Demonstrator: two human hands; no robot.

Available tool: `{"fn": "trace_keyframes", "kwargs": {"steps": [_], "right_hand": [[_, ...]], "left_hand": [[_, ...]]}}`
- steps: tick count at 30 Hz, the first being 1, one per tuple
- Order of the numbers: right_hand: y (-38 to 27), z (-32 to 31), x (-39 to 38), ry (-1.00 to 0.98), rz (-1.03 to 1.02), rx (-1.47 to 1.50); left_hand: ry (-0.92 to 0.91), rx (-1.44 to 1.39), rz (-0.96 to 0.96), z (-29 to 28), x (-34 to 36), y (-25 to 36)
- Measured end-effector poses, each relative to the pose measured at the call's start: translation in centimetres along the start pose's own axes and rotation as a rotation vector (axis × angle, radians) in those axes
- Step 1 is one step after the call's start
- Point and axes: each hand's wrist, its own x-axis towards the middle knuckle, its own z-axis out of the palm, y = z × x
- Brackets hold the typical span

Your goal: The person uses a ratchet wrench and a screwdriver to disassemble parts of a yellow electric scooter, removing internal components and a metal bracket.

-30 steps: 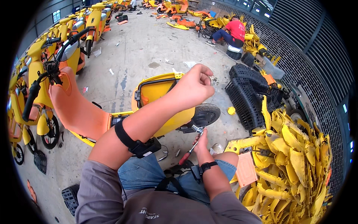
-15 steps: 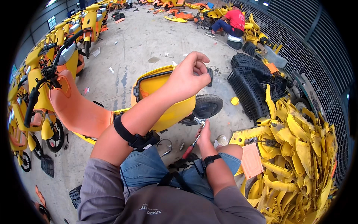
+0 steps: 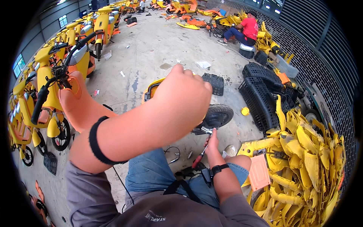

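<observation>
In front of me stands a yellow and orange scooter (image 3: 89, 106), its black wheel (image 3: 223, 115) toward the right. My left hand (image 3: 185, 92) is raised over the scooter's yellow body, its back and knuckles toward me. The fingers are bent away and hidden, and the forearm covers much of the scooter. Low beside the wheel, my right hand (image 3: 213, 143) is closed around a socket wrench (image 3: 197, 160) with a red grip and silver head. That head sits close to the underside of the scooter by the wheel; whether it touches a fastener cannot be made out.
A tall heap of yellow body panels (image 3: 302, 162) rises at my right, an orange panel (image 3: 259, 172) at its near edge. Black plastic baskets (image 3: 257, 94) lie beyond it. Parked scooters (image 3: 45, 79) line the left. A person in red (image 3: 249, 28) sits far right.
My left hand has turned over and come up nearer, its fingers now out of sight. My view has shifted a little. The right hand still holds the wrench by the wheel.
</observation>
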Motion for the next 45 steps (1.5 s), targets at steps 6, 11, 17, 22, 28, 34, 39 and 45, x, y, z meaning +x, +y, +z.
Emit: {"fn": "trace_keyframes", "kwargs": {"steps": [6, 11, 17, 22, 28, 34, 39, 45], "right_hand": [[0.9, 0.4, 1.0, 0.009, -0.001, 0.026], [0.9, 0.7, 1.6, -0.019, -0.037, -0.043], [1.3, 0.3, 1.3, -0.028, -0.096, -0.17], [1.5, 0.2, 1.7, -0.012, -0.006, -0.112], [1.2, 0.9, 2.0, -0.011, 0.063, -0.091], [0.3, 0.3, 0.5, -0.006, 0.037, -0.004], [0.0, -0.1, 0.0, 0.035, 0.036, 0.003], [0.0, -1.8, -0.9, 0.035, 0.043, 0.029]], "left_hand": [[-0.247, 0.122, 0.128, -10.2, -4.1, 0.7], [-0.164, -0.089, 0.193, -13.6, -5.5, 2.2], [-0.005, -0.333, 0.32, -12.6, -5.5, 3.6], [0.156, -0.46, 0.437, -11.2, -4.7, 4.5], [0.558, -0.511, 0.635, -7.7, 0.4, 8.1], [0.505, -0.283, 0.572, 2.8, 9.2, 8.2], [0.214, -0.046, 0.465, 10.7, 8.2, 3.1], [0.211, -0.082, 0.297, 14.2, 6.5, 0.3]]}}
